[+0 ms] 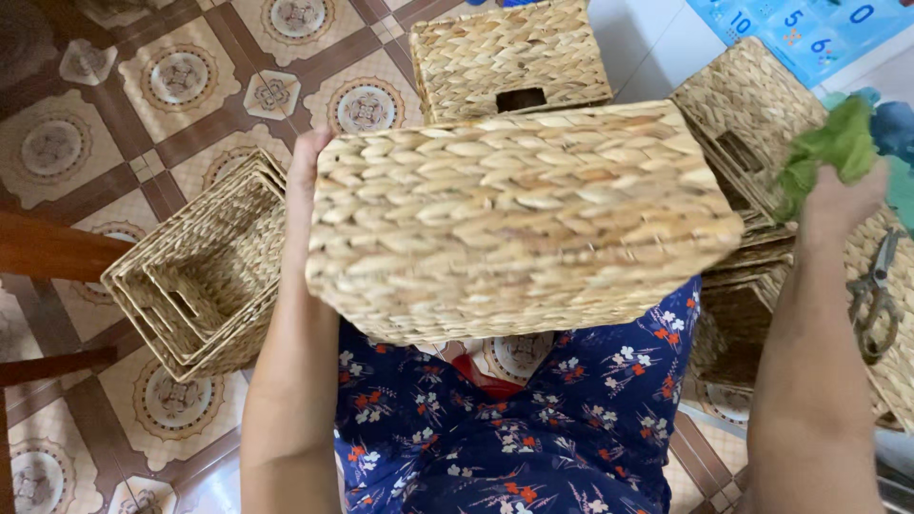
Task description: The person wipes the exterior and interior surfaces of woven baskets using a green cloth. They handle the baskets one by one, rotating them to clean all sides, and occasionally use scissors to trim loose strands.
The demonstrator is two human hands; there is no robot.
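From the head view, my left hand [307, 171] grips the far left edge of the big basket [519, 219], fingers wrapped behind it, holding it bottom-up above my lap. My right hand [838, 205], right of the basket and apart from it, is closed on a green cloth [836, 145]. Left of the basket, nested baskets [205, 271] lie tipped on the tiled floor. Beyond the basket stands another basket [509, 57]. To its right is a stack [747, 124], with scissors [876, 295] beside my right wrist.
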